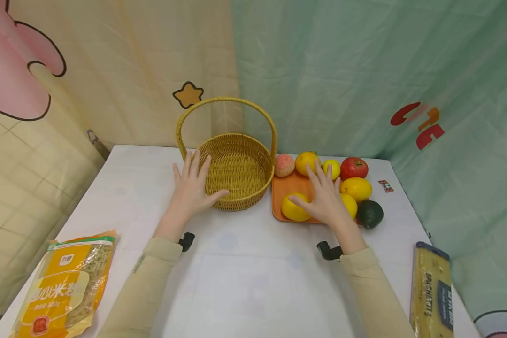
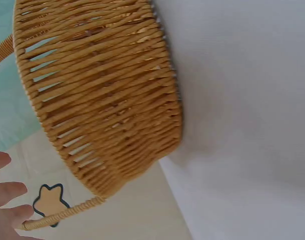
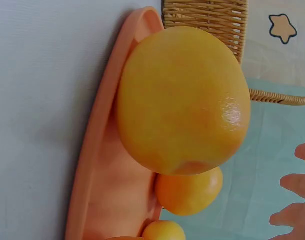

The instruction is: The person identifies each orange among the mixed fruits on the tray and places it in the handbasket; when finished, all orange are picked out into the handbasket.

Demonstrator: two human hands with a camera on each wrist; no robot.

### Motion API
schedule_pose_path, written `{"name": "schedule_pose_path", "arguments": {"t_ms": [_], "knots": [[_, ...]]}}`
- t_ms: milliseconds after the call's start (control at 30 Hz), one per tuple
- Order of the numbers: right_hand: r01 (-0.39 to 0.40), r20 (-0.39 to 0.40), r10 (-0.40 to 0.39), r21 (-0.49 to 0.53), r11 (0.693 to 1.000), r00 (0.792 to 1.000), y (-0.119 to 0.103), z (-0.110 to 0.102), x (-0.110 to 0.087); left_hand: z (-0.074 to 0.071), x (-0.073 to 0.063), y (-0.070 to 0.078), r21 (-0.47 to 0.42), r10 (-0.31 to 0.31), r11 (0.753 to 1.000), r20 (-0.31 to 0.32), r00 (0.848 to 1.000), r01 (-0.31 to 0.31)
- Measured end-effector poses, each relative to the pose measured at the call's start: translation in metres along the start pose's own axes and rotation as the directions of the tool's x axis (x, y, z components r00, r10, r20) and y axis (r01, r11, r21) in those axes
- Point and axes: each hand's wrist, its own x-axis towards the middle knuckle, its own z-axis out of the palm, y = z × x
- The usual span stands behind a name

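My left hand (image 1: 190,190) is spread, with straight fingers, over the near left side of a wicker basket (image 1: 238,205) with a tall hoop handle. In the left wrist view, fingertips (image 2: 10,192) show near the handle, apart from the basket's woven side (image 2: 102,95). My right hand (image 1: 326,197) hovers with spread fingers above an orange tray (image 1: 284,188) of fruit. Closest to its thumb is a round yellow-orange fruit (image 1: 295,207), which fills the middle of the right wrist view (image 3: 185,100). Neither hand holds anything.
Around the tray lie a peach (image 1: 284,165), a red apple (image 1: 354,167), yellow fruits (image 1: 356,189) and a dark green avocado (image 1: 369,214). A small red packet (image 1: 386,186) is at right. Noodle bag (image 1: 63,286) and spaghetti pack (image 1: 432,291) lie at the table's sides. Curtains hang behind.
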Motion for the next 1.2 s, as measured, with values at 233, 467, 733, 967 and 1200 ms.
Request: {"name": "schedule_pose_path", "arguments": {"t_ms": [233, 467, 733, 967, 1200], "knots": [[-0.012, 0.047, 0.007, 0.119, 0.993, 0.999, 0.007, 0.010, -0.006, 0.012, -0.013, -0.018, -0.137, -0.098, 0.986, -0.004, 0.995, 0.097], [-0.076, 0.124, 0.049, 0.229, 0.970, 0.991, 0.014, 0.024, -0.009, 0.019, -0.017, -0.031, -0.407, -0.308, 0.864, 0.039, 0.951, 0.297], [-0.148, 0.162, 0.105, 0.285, 0.947, 0.981, 0.020, 0.035, -0.011, 0.015, -0.011, -0.035, -0.682, -0.465, 0.526, 0.270, 0.843, 0.509], [-0.171, 0.185, 0.117, 0.312, 0.935, 0.976, 0.025, 0.043, -0.011, 0.024, -0.005, -0.034, -0.811, -0.479, 0.227, 0.389, 0.787, 0.540], [-0.170, 0.173, 0.118, 0.328, 0.929, 0.978, 0.028, 0.048, -0.010, 0.036, 0.001, -0.030, -0.834, -0.513, 0.126, 0.408, 0.755, 0.537]]}}
